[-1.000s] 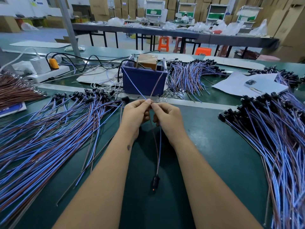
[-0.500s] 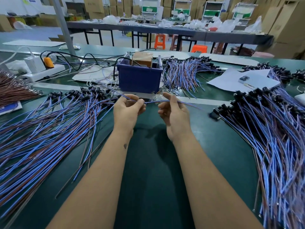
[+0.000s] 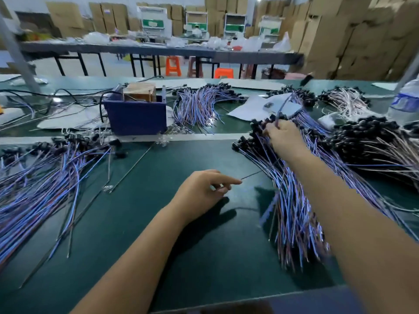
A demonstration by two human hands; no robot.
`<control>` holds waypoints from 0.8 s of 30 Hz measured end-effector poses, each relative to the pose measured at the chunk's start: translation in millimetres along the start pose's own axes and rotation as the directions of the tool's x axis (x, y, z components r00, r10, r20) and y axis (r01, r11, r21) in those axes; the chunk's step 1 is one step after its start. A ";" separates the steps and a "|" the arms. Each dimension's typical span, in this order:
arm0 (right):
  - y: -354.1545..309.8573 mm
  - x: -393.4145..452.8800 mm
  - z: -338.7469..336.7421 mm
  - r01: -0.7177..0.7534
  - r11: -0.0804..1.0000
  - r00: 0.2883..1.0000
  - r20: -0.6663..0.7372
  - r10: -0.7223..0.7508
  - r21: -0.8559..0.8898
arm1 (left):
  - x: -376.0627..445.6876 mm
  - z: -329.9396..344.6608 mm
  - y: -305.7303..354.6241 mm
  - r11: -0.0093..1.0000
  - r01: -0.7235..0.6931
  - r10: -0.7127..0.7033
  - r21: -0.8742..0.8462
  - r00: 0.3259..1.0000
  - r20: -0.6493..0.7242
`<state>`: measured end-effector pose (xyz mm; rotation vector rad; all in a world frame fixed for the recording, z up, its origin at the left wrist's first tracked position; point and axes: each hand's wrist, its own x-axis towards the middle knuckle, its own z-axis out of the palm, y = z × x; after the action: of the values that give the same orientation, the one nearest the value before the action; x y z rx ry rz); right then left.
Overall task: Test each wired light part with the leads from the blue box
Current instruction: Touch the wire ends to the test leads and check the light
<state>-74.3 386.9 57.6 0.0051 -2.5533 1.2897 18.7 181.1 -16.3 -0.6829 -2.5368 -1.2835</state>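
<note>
The blue box [image 3: 136, 116] stands at the back centre of the green bench, and its thin leads [image 3: 133, 165] lie loose on the mat in front of it. On the right, my right hand [image 3: 283, 137] grips one wired light part [image 3: 282, 111] by its black head, over the right-hand pile of parts [image 3: 292, 200]; the part's wire arcs up behind my fingers. Nearer the middle, my left hand [image 3: 201, 191] hovers over the mat. Its thumb and forefinger pinch the end of a thin dark wire [image 3: 251, 174] that runs right toward that pile.
Another big pile of blue and brown wired parts [image 3: 45, 184] covers the left of the mat. More bundles [image 3: 199, 105] lie behind the metal strip, with white paper sheets [image 3: 254, 109] and a clear bottle [image 3: 405, 100] at the far right.
Both hands were together in front of the blue box holding wires. My right hand has swung out to the right pile and my left has dropped toward the middle; the view turned right.
</note>
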 end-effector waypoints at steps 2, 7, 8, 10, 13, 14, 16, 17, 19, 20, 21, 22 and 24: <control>12.3 1.2 -18.0 -0.026 0.962 1.000 -0.001 0.027 -0.270 | 0.5 6.1 1.7 0.997 -0.009 0.007 0.082 1.000 0.024; 32.2 -8.8 -27.8 -0.226 0.774 0.974 -0.114 0.197 -0.592 | -5.1 -0.4 -7.4 0.997 0.071 -0.068 0.028 0.993 -0.094; 30.9 -10.8 -23.2 -0.234 0.748 0.972 -0.153 0.177 -0.621 | -5.7 -1.3 -9.1 0.995 0.096 -0.095 0.003 0.986 -0.139; 21.8 -14.7 -8.1 -0.190 0.730 0.979 -0.186 0.087 -0.656 | -3.3 -4.4 -13.2 0.989 0.148 -0.148 -0.020 0.959 -0.242; -3.7 -22.4 31.4 -0.038 0.765 0.991 -0.120 -0.052 -0.643 | 2.2 -20.6 -24.4 0.958 0.258 -0.192 0.129 0.905 -0.380; -13.4 -26.9 46.7 0.019 0.785 0.992 -0.085 -0.092 -0.620 | 3.6 -28.9 -29.6 0.930 0.304 -0.198 0.204 0.886 -0.420; -35.4 -37.1 82.9 0.127 0.827 0.988 -0.001 -0.152 -0.547 | 1.2 -50.5 -43.6 0.839 0.434 -0.235 0.329 0.833 -0.500; -45.7 -42.3 101.4 0.171 0.846 0.984 0.044 -0.173 -0.506 | -1.5 -61.6 -50.6 0.777 0.507 -0.265 0.373 0.800 -0.538; -62.3 -53.3 136.8 0.231 0.878 0.972 0.140 -0.189 -0.419 | -6.2 -81.4 -63.2 0.655 0.622 -0.307 0.429 0.738 -0.601; -68.2 -58.6 153.1 0.237 0.894 0.966 0.193 -0.174 -0.381 | -7.5 -89.3 -68.2 0.600 0.672 -0.335 0.434 0.704 -0.627; -71.8 -63.3 168.0 0.225 0.906 0.960 0.243 -0.142 -0.359 | -7.9 -96.0 -71.9 0.546 0.729 -0.388 0.412 0.656 -0.647; -73.1 -67.4 181.4 0.211 0.907 0.954 0.279 -0.109 -0.365 | -7.1 -100.7 -73.8 0.491 0.790 -0.466 0.368 0.594 -0.655; -71.5 -71.4 200.1 0.228 0.858 0.950 0.298 -0.093 -0.460 | -2.3 -103.4 -76.8 0.386 0.868 -0.615 0.312 0.494 -0.615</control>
<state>-45.8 177.2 -16.3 0.3053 -2.9635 0.5791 -18.9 58.0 -9.6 0.9618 -2.6513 -0.5280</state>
